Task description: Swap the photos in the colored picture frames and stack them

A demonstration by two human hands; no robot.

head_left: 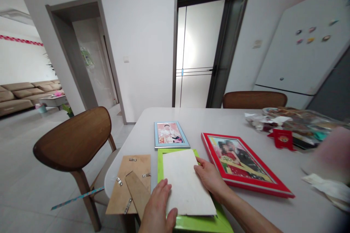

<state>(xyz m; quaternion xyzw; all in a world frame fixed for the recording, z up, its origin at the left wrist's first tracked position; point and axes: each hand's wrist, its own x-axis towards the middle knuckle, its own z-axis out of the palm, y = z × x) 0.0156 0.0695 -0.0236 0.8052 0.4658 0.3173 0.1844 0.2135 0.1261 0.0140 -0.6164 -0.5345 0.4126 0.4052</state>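
A white backing sheet (188, 185) lies slightly askew over a bright green picture frame (161, 167) on the table. My left hand (160, 205) is at the sheet's lower left edge, fingers stretched out and thumb apart, touching its margin. On the opposite side, my right hand (210, 178) has its thumb and fingers closed at the sheet's right edge. Left of the frame rests a wooden backboard (117, 196) with metal clips and a stand leg (136, 193). Part of that leg is hidden behind my left hand.
Behind the green frame lies a light blue framed photo (156, 136). A red framed photo (243, 160) is near my right forearm. A red card (283, 139), crumpled tissue (328, 185) and plastic-wrapped items (300, 116) occupy the right side. Wooden chairs (76, 138) flank the white table (136, 134).
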